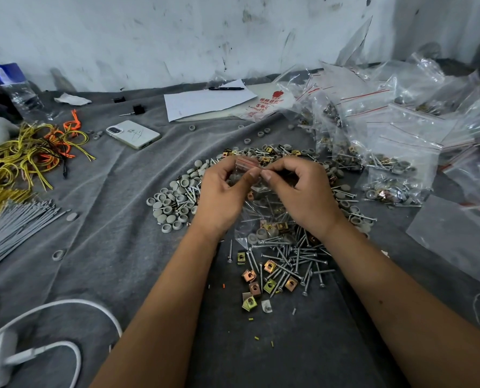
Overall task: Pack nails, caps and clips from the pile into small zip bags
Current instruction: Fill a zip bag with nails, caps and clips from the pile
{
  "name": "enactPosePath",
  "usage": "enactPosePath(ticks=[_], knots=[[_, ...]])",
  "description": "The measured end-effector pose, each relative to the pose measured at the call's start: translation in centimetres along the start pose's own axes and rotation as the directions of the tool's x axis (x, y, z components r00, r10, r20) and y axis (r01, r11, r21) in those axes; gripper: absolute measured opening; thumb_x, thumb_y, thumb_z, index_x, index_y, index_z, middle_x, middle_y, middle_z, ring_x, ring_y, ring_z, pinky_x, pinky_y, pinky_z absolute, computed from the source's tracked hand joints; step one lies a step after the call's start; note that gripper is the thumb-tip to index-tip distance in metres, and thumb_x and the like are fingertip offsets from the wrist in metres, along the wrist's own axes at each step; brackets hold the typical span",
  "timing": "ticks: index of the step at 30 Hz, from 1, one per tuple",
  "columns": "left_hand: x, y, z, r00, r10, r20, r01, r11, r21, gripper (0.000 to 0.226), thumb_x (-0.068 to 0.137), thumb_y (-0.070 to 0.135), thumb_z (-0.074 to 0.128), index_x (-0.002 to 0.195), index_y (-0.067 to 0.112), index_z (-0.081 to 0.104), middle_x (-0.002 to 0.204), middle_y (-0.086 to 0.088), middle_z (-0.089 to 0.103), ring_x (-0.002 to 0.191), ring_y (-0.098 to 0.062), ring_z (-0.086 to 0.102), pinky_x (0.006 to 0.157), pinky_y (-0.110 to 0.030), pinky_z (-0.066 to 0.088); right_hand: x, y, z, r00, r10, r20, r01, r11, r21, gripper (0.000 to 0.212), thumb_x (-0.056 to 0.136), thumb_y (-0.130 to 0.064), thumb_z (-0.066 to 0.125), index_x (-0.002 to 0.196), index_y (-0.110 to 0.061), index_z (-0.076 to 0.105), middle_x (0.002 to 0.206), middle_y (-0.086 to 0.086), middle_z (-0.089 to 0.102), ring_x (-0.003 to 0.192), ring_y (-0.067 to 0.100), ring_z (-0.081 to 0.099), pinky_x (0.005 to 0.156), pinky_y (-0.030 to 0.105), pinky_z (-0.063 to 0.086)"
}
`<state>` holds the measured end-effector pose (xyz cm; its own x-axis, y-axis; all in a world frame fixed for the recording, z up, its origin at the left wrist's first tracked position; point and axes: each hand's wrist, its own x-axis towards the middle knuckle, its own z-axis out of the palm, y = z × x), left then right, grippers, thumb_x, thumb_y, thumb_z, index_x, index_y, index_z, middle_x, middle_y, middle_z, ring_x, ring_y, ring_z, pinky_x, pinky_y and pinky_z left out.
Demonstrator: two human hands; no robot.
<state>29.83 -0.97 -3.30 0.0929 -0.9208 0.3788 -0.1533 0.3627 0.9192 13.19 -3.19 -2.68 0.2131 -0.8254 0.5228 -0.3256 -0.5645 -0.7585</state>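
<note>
2 hands, left hand (222,191) and right hand (300,189), pinch red-striped zip bag (261,217).

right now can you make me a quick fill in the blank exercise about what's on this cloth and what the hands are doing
1. Both hands, left hand and right hand, pinch the top of a small zip ____.
2. The pen lies on a sheet of ____.
3. The phone lies with its screen facing ____.
4. The water bottle has a ____ label.

Missing words: bag; paper; down; blue
</note>
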Motion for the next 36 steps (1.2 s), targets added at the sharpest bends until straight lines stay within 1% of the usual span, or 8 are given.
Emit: enactPosePath(ticks=[5, 7, 11, 16, 22, 25, 30, 36], knots=[[-0.10, -0.09, 0.18, 1.000, 0.005, -0.002, -0.005, 1.000, 0.019, 0.010, 0.100, 0.011, 0.067, 0.105, 0.003, 0.070, 0.096, -0.014, 0.076, 0.091, -0.034, 0.073, 0.083, -0.054, 0.060, 0.15, 0.09, -0.06, 1.000, -0.010, 0.004, 0.010, 1.000, -0.015, 0.008, 0.095, -0.013, 0.071, 0.094, -0.007, 0.076, 0.085, 0.001, 0.072, 0.080, 0.014, 0.067, 0.072, 0.032, 0.056], [-0.08, -0.09, 0.29, 1.000, -0.009, 0.008, 0.010, 1.000, -0.025, 0.008, 0.099, 0.007, 0.067, 0.103, 0.002, 0.070, 0.095, -0.014, 0.076, 0.087, -0.030, 0.072, 0.083, -0.053, 0.059, 0.25, 0.20, -0.13, 1.000, 0.005, 0.003, -0.005, 1.000, -0.008, 0.007, 0.095, -0.011, 0.071, 0.094, -0.006, 0.076, 0.085, 0.001, 0.072, 0.080, 0.014, 0.067, 0.071, 0.029, 0.056], [-0.06, -0.17, 0.32, 0.997, -0.049, 0.060, 0.054, 0.995, -0.088, 0.006, 0.097, 0.003, 0.068, 0.098, 0.008, 0.072, 0.087, 0.001, 0.076, 0.083, -0.015, 0.071, 0.077, -0.036, 0.059, 0.32, 0.37, -0.16, 1.000, 0.017, 0.009, -0.017, 1.000, -0.016, 0.007, 0.095, -0.010, 0.070, 0.095, -0.006, 0.076, 0.087, 0.000, 0.073, 0.082, 0.012, 0.068, 0.074, 0.025, 0.055], [0.01, -0.28, 0.01, 0.998, -0.051, 0.019, 0.054, 0.987, -0.153, 0.010, 0.093, 0.003, 0.070, 0.093, 0.011, 0.074, 0.089, -0.008, 0.075, 0.085, -0.025, 0.070, 0.081, -0.044, 0.058, 0.21, 0.43, -0.23, 0.999, 0.030, 0.045, -0.029, 1.000, -0.002, 0.008, 0.095, -0.015, 0.071, 0.098, -0.011, 0.078, 0.088, -0.004, 0.074, 0.082, 0.007, 0.068, 0.073, 0.022, 0.054], [0.04, -0.31, 0.05, 0.995, -0.103, -0.008, 0.100, 0.978, -0.184, 0.006, 0.092, -0.001, 0.069, 0.094, 0.003, 0.073, 0.089, -0.013, 0.075, 0.084, -0.025, 0.071, 0.077, -0.038, 0.058, 0.21, 0.36, -0.15, 1.000, 0.011, 0.026, -0.010, 1.000, -0.026, 0.008, 0.094, -0.013, 0.073, 0.097, -0.007, 0.077, 0.088, 0.000, 0.074, 0.082, 0.012, 0.069, 0.073, 0.031, 0.057], [-0.04, -0.27, 0.21, 0.992, -0.126, 0.010, 0.125, 0.971, -0.205, 0.004, 0.093, -0.002, 0.070, 0.097, -0.001, 0.071, 0.089, -0.016, 0.075, 0.085, -0.029, 0.071, 0.082, -0.046, 0.059, 0.19, 0.28, -0.17, 0.998, -0.005, 0.055, 0.006, 1.000, -0.014, 0.007, 0.094, -0.011, 0.071, 0.097, -0.008, 0.077, 0.090, 0.000, 0.074, 0.084, 0.011, 0.069, 0.074, 0.028, 0.057], [0.08, -0.21, 0.19, 0.995, -0.099, -0.007, 0.096, 0.980, -0.177, 0.004, 0.094, -0.001, 0.071, 0.093, 0.002, 0.073, 0.083, -0.009, 0.077, 0.078, -0.021, 0.072, 0.074, -0.033, 0.059, 0.25, 0.42, -0.10, 0.998, 0.021, 0.054, -0.022, 1.000, 0.021, 0.008, 0.095, -0.014, 0.071, 0.097, -0.010, 0.078, 0.087, -0.003, 0.075, 0.081, 0.008, 0.070, 0.071, 0.022, 0.056], [0.16, -0.44, -0.25, 0.991, -0.123, -0.045, 0.115, 0.981, -0.154, 0.006, 0.095, 0.005, 0.071, 0.093, 0.008, 0.076, 0.094, -0.014, 0.079, 0.089, -0.031, 0.076, 0.088, -0.047, 0.061, 0.17, 0.67, -0.17, 0.998, 0.062, 0.009, -0.062, 0.998, 0.001, 0.007, 0.093, -0.019, 0.075, 0.094, -0.013, 0.078, 0.083, -0.006, 0.074, 0.077, 0.007, 0.069, 0.070, 0.027, 0.056]])
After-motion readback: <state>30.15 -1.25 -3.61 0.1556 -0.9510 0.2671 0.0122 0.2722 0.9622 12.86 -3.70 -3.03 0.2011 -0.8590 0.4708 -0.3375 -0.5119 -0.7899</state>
